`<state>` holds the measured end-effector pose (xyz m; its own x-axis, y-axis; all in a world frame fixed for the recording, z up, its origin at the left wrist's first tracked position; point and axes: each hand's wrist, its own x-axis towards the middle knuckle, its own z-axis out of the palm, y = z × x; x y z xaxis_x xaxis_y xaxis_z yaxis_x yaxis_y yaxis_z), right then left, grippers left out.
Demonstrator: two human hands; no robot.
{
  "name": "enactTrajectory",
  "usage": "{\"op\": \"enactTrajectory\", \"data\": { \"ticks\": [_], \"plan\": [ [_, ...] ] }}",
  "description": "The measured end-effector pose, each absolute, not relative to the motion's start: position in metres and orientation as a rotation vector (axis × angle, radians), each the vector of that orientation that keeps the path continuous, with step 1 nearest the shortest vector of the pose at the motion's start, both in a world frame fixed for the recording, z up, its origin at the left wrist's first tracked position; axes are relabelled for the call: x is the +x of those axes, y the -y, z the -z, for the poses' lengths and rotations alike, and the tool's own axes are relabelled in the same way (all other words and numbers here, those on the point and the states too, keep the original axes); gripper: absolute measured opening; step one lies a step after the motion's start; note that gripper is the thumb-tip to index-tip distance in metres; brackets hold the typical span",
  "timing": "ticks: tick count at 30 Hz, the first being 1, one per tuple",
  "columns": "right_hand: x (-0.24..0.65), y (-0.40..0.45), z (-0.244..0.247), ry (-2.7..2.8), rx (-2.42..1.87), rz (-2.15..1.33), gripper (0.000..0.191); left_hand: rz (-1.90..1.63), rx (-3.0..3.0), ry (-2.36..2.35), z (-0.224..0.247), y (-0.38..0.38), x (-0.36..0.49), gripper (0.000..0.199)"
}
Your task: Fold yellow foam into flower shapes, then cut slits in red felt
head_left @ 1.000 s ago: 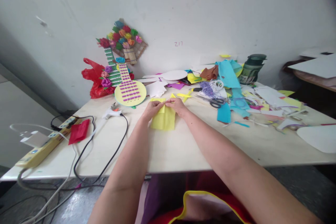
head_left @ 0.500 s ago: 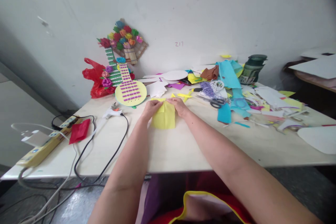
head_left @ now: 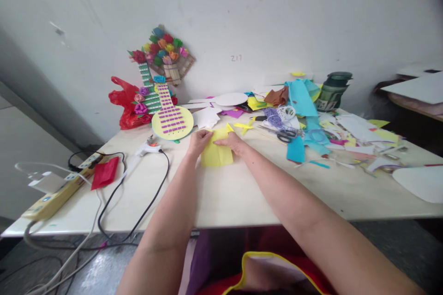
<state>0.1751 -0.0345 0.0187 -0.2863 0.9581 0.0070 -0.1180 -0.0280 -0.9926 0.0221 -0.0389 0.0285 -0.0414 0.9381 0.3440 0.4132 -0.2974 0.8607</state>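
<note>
Paper [head_left: 216, 156], squarish, free edge bodyward, is pinched by left hand [head_left: 200, 142] and right hand [head_left: 234, 143].

Soft light, glare on floor [head_left: 90, 269], stretched edges

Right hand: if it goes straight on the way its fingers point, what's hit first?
Past the yellow paper sheet at its fingers, the right hand would probably meet the left hand, across the sheet. Depth is unclear from one view, so it might pass slightly above or below.
</note>
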Motion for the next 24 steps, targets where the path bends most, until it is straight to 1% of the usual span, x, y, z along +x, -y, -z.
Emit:
{"op": "enactTrajectory", "data": {
  "ticks": [5, 12, 15, 19, 24],
  "plan": [
    [0.1736, 0.0336, -0.0193, 1.330, -1.008, -1.462, 0.033, -1.327, 1.700, -1.336, -0.0279, 0.0388, 0.0215, 0.027],
    [0.1758, 0.0326, -0.0190, 1.392, -1.004, -1.488, 0.032, -1.317, 1.696, -1.337, -0.0298, 0.0414, 0.0229, 0.022],
    [0.1765, 0.0315, -0.0183, 1.382, -0.996, -1.500, 0.031, -1.293, 1.688, -1.363, -0.0308, 0.0428, 0.0242, 0.024],
    [0.1763, 0.0332, -0.0194, 1.385, -0.992, -1.531, 0.035, -1.225, 1.686, -1.421, -0.0305, 0.0428, 0.0245, 0.027],
    [0.1761, 0.0320, -0.0173, 1.362, -0.988, -1.529, 0.037, -1.307, 1.655, -1.361, -0.0302, 0.0411, 0.0230, 0.033]
  ]
}}
